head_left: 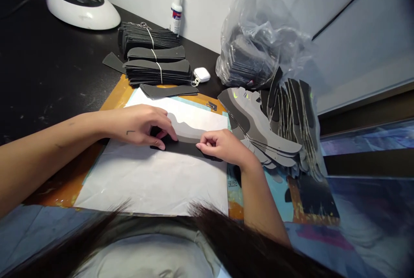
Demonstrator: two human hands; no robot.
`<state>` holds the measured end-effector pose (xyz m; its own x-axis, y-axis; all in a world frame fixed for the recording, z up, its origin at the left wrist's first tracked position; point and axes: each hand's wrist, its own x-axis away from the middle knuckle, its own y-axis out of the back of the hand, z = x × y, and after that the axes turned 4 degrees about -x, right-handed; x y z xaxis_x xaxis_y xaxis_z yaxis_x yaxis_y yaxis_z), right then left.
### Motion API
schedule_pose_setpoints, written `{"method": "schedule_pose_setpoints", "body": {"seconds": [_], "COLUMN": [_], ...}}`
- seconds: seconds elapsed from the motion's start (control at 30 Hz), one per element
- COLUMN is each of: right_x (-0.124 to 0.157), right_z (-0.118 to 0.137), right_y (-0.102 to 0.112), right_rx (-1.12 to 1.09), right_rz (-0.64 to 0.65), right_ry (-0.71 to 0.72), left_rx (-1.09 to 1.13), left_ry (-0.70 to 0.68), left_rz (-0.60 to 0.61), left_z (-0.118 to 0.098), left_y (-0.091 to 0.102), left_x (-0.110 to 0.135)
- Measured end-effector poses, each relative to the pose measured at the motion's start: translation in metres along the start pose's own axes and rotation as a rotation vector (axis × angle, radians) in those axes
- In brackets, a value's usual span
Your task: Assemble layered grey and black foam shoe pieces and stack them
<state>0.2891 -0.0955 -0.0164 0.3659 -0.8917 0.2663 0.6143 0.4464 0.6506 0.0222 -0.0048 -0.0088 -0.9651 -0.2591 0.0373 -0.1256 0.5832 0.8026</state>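
Two hands bear on one layered cut-out (184, 132), a shoe-profile piece of pale and darker grey over a black base, lying crosswise on a white paper sheet (152, 185) between them. Left hand (139, 124): fingers arched, tips down on the piece's dark lower edge, thumb out of sight. Right hand (220, 146): curled narrow, fingertips at the piece's right end. Cannot tell whether either hand pinches or only presses.

Just beyond the right hand, a fan of similar grey shoe-profile pieces (258, 127) overlaps the paper's edge; these look complete, with a small neon-yellow mark on the top one. Further right, dark pieces strung on twine (293, 114) stand bunched together, and a clear plastic bag (255, 40) holds more dark pieces.

Ahead of the hands, tied stacks of black strips (157, 73) look untouched, with one loose black strip (168, 91) at the paper's far edge. So a fair share appears done, yet much stock remains bundled. Farther ahead sit a small white case (202, 75) and a white-capped bottle (176, 10). Ahead and left of the left hand, a white oval appliance (82, 6) rests on the black counter (48, 79).
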Motion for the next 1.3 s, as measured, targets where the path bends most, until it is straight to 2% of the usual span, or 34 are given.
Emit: {"method": "schedule_pose_setpoints", "body": {"seconds": [0.23, 0.47, 0.73, 1.13, 1.3], "right_x": [0.000, 0.000, 0.000, -0.001, -0.001], "right_z": [0.000, -0.001, 0.000, -0.001, 0.001], "right_y": [-0.001, 0.000, -0.001, -0.002, -0.005], "right_rx": [-0.018, -0.019, 0.003, 0.038, 0.112], "right_rz": [0.011, 0.003, -0.024, -0.028, -0.049], "right_ry": [0.004, 0.021, 0.042, 0.038, 0.043], "left_rx": [-0.010, -0.132, -0.136, -0.160, -0.155], "left_ry": [0.053, 0.109, -0.015, -0.022, -0.023], "left_rz": [-0.022, -0.050, -0.030, -0.026, -0.029], "left_z": [-0.001, -0.009, -0.009, -0.003, -0.007], "left_y": [-0.005, -0.008, -0.013, -0.016, -0.015], "left_x": [-0.002, -0.005, -0.006, -0.007, -0.007]}}
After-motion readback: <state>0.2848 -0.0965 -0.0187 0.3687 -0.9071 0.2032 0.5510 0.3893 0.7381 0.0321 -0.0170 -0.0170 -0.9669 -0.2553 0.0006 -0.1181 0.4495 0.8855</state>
